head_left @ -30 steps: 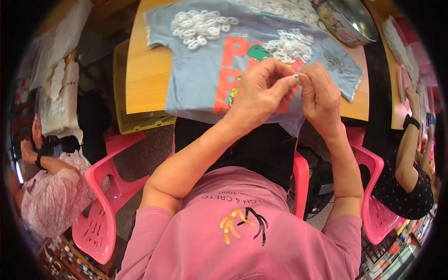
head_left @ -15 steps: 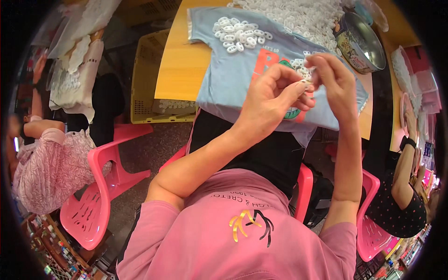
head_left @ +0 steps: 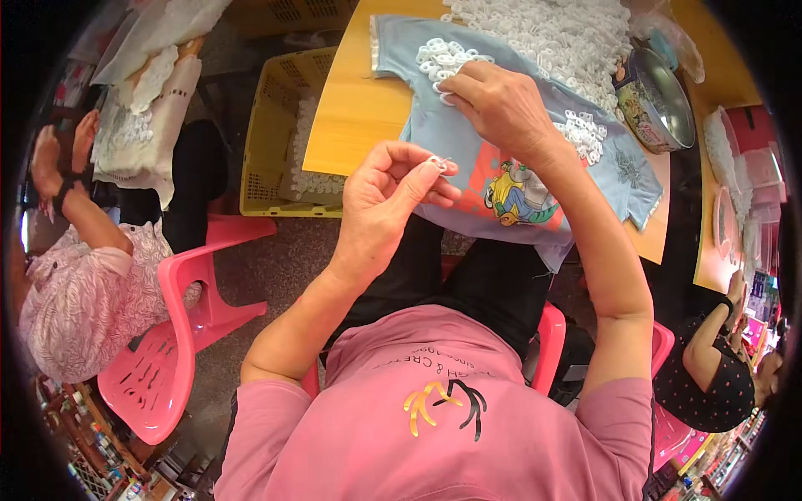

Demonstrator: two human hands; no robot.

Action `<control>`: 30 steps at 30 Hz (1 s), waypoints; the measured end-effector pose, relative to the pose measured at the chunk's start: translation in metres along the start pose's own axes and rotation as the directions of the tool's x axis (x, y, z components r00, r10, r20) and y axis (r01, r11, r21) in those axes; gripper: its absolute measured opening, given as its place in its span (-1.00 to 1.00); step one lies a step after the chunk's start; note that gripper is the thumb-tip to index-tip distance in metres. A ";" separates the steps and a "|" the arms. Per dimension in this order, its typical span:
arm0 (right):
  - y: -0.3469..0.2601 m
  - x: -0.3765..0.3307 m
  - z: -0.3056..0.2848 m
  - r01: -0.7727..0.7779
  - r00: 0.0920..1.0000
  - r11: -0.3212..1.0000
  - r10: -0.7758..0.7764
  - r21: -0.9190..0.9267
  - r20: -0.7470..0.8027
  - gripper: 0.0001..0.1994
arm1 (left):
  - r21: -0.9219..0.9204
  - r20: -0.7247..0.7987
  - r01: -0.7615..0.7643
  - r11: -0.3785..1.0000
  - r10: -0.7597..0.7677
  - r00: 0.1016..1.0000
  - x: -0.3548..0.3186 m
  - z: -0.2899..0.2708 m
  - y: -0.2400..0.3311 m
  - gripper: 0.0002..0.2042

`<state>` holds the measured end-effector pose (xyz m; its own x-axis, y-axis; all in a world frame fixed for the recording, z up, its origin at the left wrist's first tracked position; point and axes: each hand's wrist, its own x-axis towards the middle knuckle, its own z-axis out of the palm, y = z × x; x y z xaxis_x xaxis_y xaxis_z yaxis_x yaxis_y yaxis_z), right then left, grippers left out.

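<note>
My left hand (head_left: 380,209) is closed in a pinch, with a small white plastic piece (head_left: 437,163) between thumb and forefinger. Farther forward, my right hand (head_left: 505,108) reaches to a loose pile of white oval plastic pieces (head_left: 447,57). Its fingertips are closed on one piece (head_left: 445,98) at the pile's near edge, partly covered by the fingers. Both piles lie on a light blue T-shirt (head_left: 397,54) with a cartoon print, spread over the table. The second, smaller pile of white pieces (head_left: 582,138) sits to the right of my right wrist.
A big heap of white pieces (head_left: 551,37) covers the table's far side, beside a round metal tin (head_left: 656,100). Left of the wooden table (head_left: 347,117) stands a yellow crate (head_left: 259,154). Pink chairs (head_left: 175,334) and people at work flank me on both sides.
My hands have come apart. The left moved left and nearer with its white piece; the right went forward and left to the pile. The view has shifted slightly.
</note>
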<state>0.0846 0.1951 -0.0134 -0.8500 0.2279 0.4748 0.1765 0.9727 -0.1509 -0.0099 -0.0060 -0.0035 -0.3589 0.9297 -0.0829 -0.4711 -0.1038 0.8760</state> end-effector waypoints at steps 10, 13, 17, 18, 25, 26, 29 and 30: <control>-0.015 -0.003 -0.001 -0.052 0.992 0.991 0.066 -0.120 0.109 -0.90 | 0.037 -0.037 -0.016 0.999 0.018 0.999 0.007 -0.012 -0.008 -0.87; -0.023 -0.006 0.002 -0.101 0.995 0.995 0.101 -0.021 -0.016 -0.90 | 0.028 -0.026 -0.011 1.000 0.011 1.000 0.012 -0.012 -0.010 -0.87; -0.029 -0.016 -0.005 -0.189 0.982 0.982 0.189 -0.030 0.005 -0.88 | 0.004 -0.002 -0.007 1.000 0.007 1.000 0.016 -0.006 -0.011 -0.86; -0.030 -0.019 -0.007 -0.189 0.982 0.982 0.189 -0.007 -0.017 -0.88 | 0.006 -0.002 -0.009 1.000 0.009 1.000 0.018 -0.005 -0.011 -0.86; -0.040 -0.047 -0.036 -0.425 0.874 0.722 0.485 0.546 0.038 -0.82 | 0.090 0.001 -0.180 0.980 0.181 0.984 0.026 0.016 -0.020 -0.88; -0.042 -0.051 -0.039 -0.455 0.864 0.710 0.497 0.538 0.077 -0.82 | 0.090 0.008 -0.174 0.981 0.174 0.985 0.028 0.018 -0.024 -0.88; -0.039 -0.061 -0.045 -0.451 0.866 0.713 0.495 0.537 0.070 -0.83 | 0.121 0.054 -0.218 0.968 0.212 0.976 0.028 0.026 -0.029 -0.89; -0.037 -0.066 -0.045 -0.409 0.882 0.733 0.470 0.543 0.029 -0.83 | 0.113 0.044 -0.170 0.979 0.166 0.985 0.026 0.031 -0.027 -0.89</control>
<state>0.1565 0.1461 -0.0002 -0.6813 0.6570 0.3226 0.2071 0.5958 -0.7759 0.0182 0.0319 -0.0146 -0.3964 0.9141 0.0851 -0.3092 -0.2203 0.9251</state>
